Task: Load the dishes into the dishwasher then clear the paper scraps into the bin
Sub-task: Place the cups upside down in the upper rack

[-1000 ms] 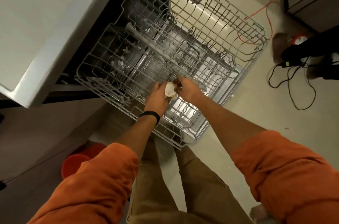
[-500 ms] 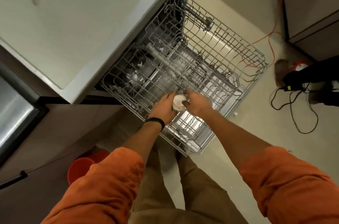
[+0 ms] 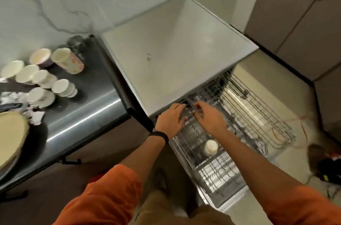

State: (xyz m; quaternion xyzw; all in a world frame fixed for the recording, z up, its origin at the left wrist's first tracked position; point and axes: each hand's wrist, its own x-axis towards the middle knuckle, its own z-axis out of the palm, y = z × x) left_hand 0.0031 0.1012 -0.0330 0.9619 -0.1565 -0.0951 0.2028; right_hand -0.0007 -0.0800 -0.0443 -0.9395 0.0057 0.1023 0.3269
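One small white cup [image 3: 211,148] stands in the grey wire dishwasher rack [image 3: 249,110], lower centre. Above it, the left hand [image 3: 170,120] has a slack, empty grip. The right hand [image 3: 210,118] curls its grip by a wire, and I cannot tell if it holds. The white cups [image 3: 42,79] on the dark steel desk [image 3: 88,106], left, are best seated singly, spaced apart.

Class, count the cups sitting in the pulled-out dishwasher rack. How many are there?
1. A white cup sits in the rack, close to the person, by the right hand, which may hide others.
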